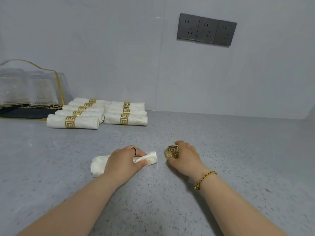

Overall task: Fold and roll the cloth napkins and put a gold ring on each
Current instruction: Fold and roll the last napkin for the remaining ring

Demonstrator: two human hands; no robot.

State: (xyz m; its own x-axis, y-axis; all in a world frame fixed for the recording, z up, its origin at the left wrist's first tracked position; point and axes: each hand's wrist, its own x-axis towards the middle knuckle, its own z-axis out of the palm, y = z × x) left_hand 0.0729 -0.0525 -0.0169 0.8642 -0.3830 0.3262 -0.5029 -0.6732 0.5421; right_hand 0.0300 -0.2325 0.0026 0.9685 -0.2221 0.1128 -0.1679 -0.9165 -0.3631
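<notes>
1. Left hand point(123, 160) curls around a rolled white napkin point(98, 165) lying on the grey counter point(221, 150).
2. Right hand point(185, 157) pinches a gold ring point(172, 152) upright, just beside the napkin's free end.
3. Finished ringed napkins point(95, 113) lie near the wall.

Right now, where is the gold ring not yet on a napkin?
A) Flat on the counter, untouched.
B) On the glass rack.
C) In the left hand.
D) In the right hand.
D: the right hand grips the gold ring, apart from the rolled napkin that the left hand holds.
</notes>
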